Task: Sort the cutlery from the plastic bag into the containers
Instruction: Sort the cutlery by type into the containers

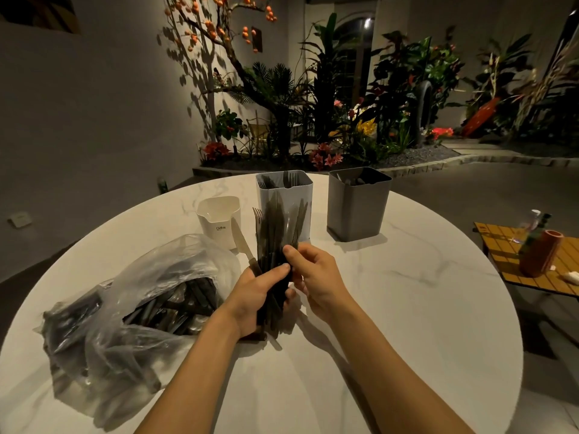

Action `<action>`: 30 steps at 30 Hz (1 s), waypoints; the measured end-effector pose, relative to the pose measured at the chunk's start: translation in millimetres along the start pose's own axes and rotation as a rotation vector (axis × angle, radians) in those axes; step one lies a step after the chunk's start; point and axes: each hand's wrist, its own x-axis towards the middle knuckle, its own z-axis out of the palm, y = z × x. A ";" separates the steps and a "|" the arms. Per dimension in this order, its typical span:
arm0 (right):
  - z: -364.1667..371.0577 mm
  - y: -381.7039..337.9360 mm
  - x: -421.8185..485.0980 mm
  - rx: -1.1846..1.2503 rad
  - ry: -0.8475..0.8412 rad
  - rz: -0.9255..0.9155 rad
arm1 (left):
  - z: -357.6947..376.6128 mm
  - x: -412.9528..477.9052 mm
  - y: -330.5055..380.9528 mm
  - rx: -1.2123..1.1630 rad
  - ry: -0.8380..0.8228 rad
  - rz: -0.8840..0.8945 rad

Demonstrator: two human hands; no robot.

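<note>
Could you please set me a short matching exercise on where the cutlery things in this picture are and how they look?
Things:
1. cutlery bundle
2. plastic bag
3. small white container
4. dark grey container

States:
a. lying on the left of the table
b. gripped in the left hand
c. farthest right of the things standing on the table
d. printed with letters

Pairs: 1-b, 2-a, 3-d, 4-c

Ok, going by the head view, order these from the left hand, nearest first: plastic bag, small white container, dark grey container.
1. Plastic bag, just left of the left hand.
2. Small white container, beyond it, to the left.
3. Dark grey container, back right.
</note>
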 end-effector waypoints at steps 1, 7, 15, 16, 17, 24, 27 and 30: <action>0.0 0.3 -0.9 0.003 -0.006 0.002 | -1.2 1.0 -0.4 0.006 0.016 0.004; -2.9 0.7 -1.6 -0.006 0.005 -0.023 | -4.5 1.6 -1.4 0.068 0.053 0.042; -4.5 -3.4 -6.6 0.054 -0.124 0.015 | 4.6 -7.4 -1.1 0.056 -0.030 0.011; -4.9 -4.1 -7.9 0.068 -0.147 0.013 | 4.1 -8.1 -1.2 0.048 -0.029 0.011; -6.1 -4.9 -8.6 0.083 -0.166 0.017 | 3.6 -9.1 -0.9 0.046 -0.027 0.011; -12.3 -2.5 -9.2 0.166 -0.175 0.073 | 3.2 -11.5 -1.6 -0.003 0.001 0.003; -12.2 -2.2 -10.1 0.182 -0.180 0.082 | 2.7 -12.1 -1.9 0.013 0.013 0.005; -10.1 -2.8 -10.8 0.166 -0.150 0.101 | 1.7 -12.6 -2.4 0.039 0.025 -0.010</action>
